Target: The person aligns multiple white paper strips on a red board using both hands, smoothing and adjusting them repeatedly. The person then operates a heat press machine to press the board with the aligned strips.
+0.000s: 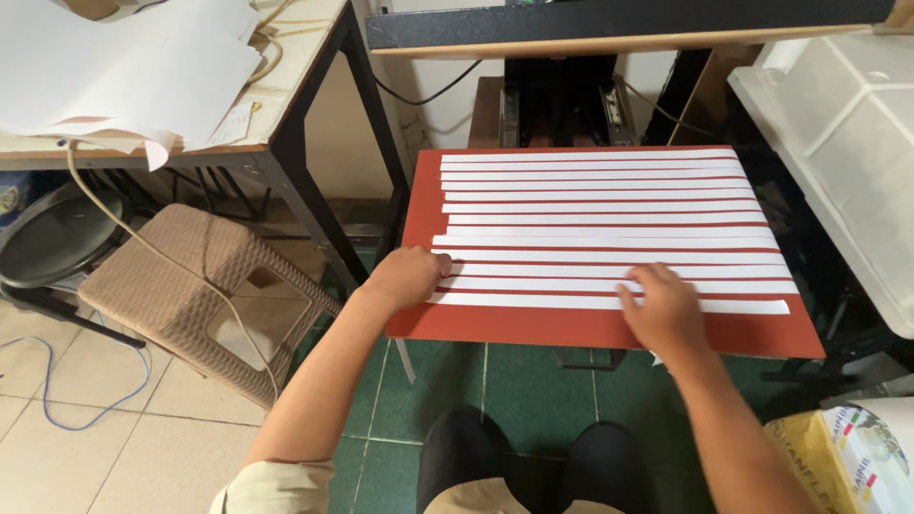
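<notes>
Red pad (533,328) of the press bears rows of white strips (609,205), lying beyond and under your fingers; you appear to be aligning the nearest rows, and the next move calls for light, even sliding pressure. Your left hand (407,276) rests loosely curled on the strip ends; your right hand (662,306) lies flat, fingers spread, grasping nothing.
</notes>
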Motion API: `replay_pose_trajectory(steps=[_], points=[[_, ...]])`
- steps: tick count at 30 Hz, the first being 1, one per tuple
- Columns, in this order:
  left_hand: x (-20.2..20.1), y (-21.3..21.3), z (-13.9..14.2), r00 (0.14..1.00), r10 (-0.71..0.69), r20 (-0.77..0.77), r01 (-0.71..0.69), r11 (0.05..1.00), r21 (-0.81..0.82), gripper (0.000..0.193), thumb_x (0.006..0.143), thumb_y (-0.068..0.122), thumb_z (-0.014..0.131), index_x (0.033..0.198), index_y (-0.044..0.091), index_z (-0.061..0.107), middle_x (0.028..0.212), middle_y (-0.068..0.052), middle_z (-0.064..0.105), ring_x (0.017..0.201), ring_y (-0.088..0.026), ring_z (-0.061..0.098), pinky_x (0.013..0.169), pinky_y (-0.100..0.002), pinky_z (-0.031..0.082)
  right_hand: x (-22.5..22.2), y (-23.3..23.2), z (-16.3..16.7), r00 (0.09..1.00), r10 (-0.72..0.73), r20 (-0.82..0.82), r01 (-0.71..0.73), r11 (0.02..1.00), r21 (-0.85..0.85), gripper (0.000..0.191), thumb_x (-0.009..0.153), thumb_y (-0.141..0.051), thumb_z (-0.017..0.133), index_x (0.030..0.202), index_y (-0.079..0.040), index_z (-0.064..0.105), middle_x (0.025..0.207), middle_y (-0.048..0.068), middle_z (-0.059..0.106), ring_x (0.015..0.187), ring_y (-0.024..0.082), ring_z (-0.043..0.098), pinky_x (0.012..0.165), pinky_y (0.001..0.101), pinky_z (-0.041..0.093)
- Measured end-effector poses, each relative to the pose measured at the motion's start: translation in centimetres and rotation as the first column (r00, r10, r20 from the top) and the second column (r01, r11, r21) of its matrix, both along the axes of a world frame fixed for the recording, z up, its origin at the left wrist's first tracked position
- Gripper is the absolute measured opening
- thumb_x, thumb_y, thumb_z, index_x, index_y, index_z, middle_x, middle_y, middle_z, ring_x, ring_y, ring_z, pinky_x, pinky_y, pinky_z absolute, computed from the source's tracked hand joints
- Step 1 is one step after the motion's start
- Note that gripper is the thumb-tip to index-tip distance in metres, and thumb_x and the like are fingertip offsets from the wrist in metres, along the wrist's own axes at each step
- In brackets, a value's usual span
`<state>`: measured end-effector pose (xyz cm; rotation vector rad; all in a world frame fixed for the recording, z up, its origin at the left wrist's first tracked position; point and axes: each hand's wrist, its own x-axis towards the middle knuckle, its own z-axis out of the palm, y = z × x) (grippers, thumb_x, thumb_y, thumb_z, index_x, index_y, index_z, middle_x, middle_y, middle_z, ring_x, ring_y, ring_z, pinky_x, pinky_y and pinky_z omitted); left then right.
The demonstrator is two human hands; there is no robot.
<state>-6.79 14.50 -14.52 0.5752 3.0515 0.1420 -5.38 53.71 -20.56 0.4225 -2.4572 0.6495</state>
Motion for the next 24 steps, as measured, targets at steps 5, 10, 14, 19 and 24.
replay_pose_trajectory(steps=[5, 10, 14, 19, 24], points=[[1.2, -5.7, 0.2, 0.978, 0.1, -0.184, -0.1, 0.995, 0.009, 0.035, 0.091, 0.011, 0.054, 0.121, 0.019, 0.071, 0.094, -0.017, 0.075, 0.088, -0.038, 0.072, 0.077, -0.051, 0.056, 0.6, 0.3, -0.2, 0.998, 0.056, 0.006, -0.056, 0.998, -0.025, 0.022, 0.089, -0.022, 0.074, 0.099, -0.003, 0.072, 0.096, 0.013, 0.073, 0.085, 0.031, 0.071, 0.078, 0.0449, 0.056], [4.1, -18.2, 1.7, 0.824, 0.565, -0.033, -0.552, 0.788, -0.273, 0.032, 0.093, 0.033, 0.067, 0.118, 0.016, 0.074, 0.107, -0.014, 0.077, 0.102, -0.033, 0.073, 0.088, -0.045, 0.058, 2.0, 7.1, -0.7, 0.987, -0.159, 0.01, 0.159, 0.987, -0.026, 0.017, 0.095, -0.02, 0.071, 0.101, -0.004, 0.071, 0.1, 0.015, 0.071, 0.095, 0.037, 0.069, 0.083, 0.0471, 0.054], [7.2, -20.7, 0.7, 0.719, 0.557, -0.417, -0.573, 0.814, 0.099, 0.033, 0.087, 0.01, 0.067, 0.117, 0.017, 0.077, 0.111, -0.013, 0.075, 0.101, -0.034, 0.071, 0.083, -0.046, 0.057, 2.5, 10.1, -1.9, 0.974, -0.225, 0.026, 0.227, 0.965, -0.128, 0.016, 0.101, -0.019, 0.067, 0.11, -0.005, 0.071, 0.11, 0.017, 0.07, 0.097, 0.036, 0.068, 0.086, 0.0454, 0.055], [6.6, -7.7, -1.6, 0.834, 0.408, -0.371, -0.276, 0.891, 0.359, 0.028, 0.077, 0.001, 0.071, 0.102, 0.013, 0.078, 0.104, -0.008, 0.075, 0.1, -0.03, 0.07, 0.086, -0.042, 0.057, 1.4, 9.9, -3.9, 0.964, -0.254, -0.079, 0.257, 0.966, 0.018, 0.02, 0.1, -0.017, 0.067, 0.116, -0.005, 0.072, 0.118, 0.014, 0.072, 0.109, 0.036, 0.068, 0.095, 0.0464, 0.054], [6.4, 3.8, -2.1, 0.913, 0.063, -0.403, 0.106, 0.918, 0.383, 0.018, 0.083, 0.011, 0.073, 0.1, 0.006, 0.075, 0.103, -0.012, 0.073, 0.098, -0.033, 0.068, 0.085, -0.044, 0.054, 0.5, 12.8, -6.0, 0.906, -0.413, -0.09, 0.414, 0.91, -0.012, 0.021, 0.101, -0.021, 0.069, 0.116, -0.005, 0.072, 0.125, 0.014, 0.072, 0.117, 0.038, 0.066, 0.098, 0.0527, 0.049]])
